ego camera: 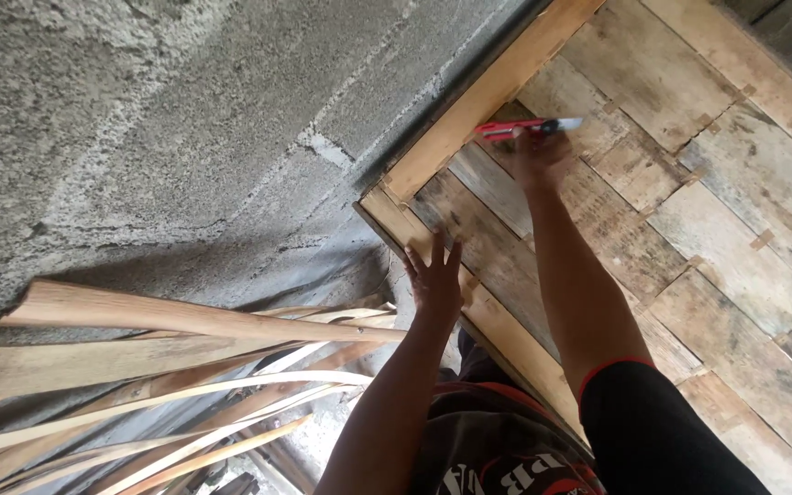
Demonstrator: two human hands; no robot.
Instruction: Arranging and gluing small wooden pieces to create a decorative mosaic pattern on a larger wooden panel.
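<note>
My right hand is shut on a red utility knife, its blade end pointing right over a woven panel of flat wooden strips. The knife sits close to the pale wooden frame bar along the panel's edge. My left hand is open, fingers spread, pressed flat on the panel right by the frame's corner. A black sleeve with a red cuff covers my right upper arm.
A rough grey concrete block wall fills the left side. Several long, thin, curved wooden strips lie bundled at lower left. A second frame bar runs diagonally beneath my left hand.
</note>
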